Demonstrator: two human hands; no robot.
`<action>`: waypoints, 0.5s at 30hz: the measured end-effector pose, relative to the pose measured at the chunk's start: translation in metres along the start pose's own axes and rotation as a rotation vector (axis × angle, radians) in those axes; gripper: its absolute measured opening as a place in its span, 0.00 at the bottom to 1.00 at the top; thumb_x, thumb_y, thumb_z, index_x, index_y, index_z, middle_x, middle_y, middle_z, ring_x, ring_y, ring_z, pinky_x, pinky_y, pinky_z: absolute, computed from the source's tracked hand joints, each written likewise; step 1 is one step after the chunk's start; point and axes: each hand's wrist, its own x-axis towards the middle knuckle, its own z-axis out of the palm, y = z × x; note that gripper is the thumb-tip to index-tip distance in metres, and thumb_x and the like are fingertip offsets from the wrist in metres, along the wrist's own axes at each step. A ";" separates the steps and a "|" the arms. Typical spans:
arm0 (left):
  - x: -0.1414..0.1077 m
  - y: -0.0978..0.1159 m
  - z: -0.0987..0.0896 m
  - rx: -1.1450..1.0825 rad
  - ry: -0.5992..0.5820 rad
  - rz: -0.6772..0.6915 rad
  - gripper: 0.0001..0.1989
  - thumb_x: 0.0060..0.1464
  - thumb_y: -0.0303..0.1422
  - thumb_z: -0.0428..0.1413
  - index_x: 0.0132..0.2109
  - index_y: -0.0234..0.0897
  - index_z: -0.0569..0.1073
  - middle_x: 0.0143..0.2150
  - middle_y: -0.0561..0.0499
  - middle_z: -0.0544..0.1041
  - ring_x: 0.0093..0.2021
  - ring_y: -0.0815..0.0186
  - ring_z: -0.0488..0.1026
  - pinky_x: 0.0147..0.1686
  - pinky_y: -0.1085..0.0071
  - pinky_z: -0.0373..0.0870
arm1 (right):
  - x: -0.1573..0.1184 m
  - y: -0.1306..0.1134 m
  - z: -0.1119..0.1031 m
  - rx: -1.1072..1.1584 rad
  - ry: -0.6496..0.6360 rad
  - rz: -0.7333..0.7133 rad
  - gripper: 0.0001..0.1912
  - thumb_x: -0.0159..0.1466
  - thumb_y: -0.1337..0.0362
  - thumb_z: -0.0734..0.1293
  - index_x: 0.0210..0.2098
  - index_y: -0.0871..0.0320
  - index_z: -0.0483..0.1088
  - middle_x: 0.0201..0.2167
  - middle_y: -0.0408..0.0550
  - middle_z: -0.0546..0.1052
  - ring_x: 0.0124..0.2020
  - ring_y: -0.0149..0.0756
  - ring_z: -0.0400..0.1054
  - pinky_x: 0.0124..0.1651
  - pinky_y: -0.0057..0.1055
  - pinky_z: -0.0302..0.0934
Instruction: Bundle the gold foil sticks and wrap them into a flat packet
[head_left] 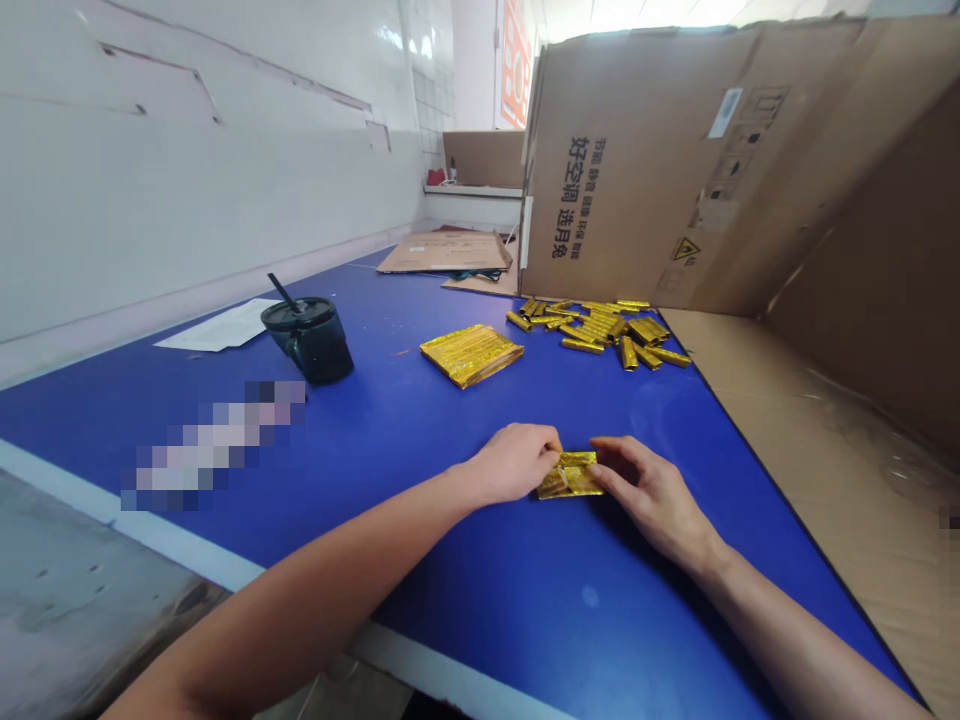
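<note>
As left (519,461) pinches foil (582,482), right (660,500) touches half-open.

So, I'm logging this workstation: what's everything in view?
Shiny piece: one, gold, front centre
Flat bundle: one, gold, mid-table
Slim rolls: many, gold, beside large box
Lidded mug with straw: one, dark teal, left
Paper: one, white, behind mug
Pixelated patch: one, pale, left, contents hidden
Flat cardboard: several, brown, far end
Large box: one, brown, right
Table: one, blue, centre
Wall: one, white, left
Poster: one, orange, background
Small item: one, red, far end
Left hand: one, at shiny piece's left
Right hand: one, at its right
</note>
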 end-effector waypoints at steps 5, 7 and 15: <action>-0.004 0.007 0.000 -0.193 -0.011 0.004 0.09 0.49 0.28 0.45 0.34 0.36 0.70 0.30 0.54 0.73 0.30 0.69 0.69 0.29 0.75 0.62 | 0.000 -0.001 -0.001 0.229 -0.097 0.152 0.15 0.56 0.54 0.61 0.29 0.59 0.70 0.23 0.42 0.72 0.25 0.31 0.63 0.28 0.27 0.57; -0.004 0.007 0.002 -0.268 -0.009 -0.005 0.09 0.48 0.28 0.47 0.35 0.36 0.70 0.31 0.54 0.73 0.31 0.70 0.69 0.30 0.76 0.63 | 0.000 -0.002 0.000 0.306 -0.070 0.213 0.16 0.54 0.52 0.62 0.26 0.59 0.69 0.19 0.41 0.69 0.20 0.28 0.59 0.23 0.26 0.53; -0.003 0.006 0.009 -0.586 -0.016 -0.075 0.07 0.47 0.30 0.50 0.35 0.33 0.68 0.24 0.55 0.69 0.22 0.73 0.65 0.22 0.77 0.61 | -0.001 -0.009 0.001 0.497 -0.016 0.325 0.17 0.47 0.49 0.66 0.22 0.59 0.66 0.15 0.40 0.66 0.17 0.27 0.56 0.21 0.26 0.51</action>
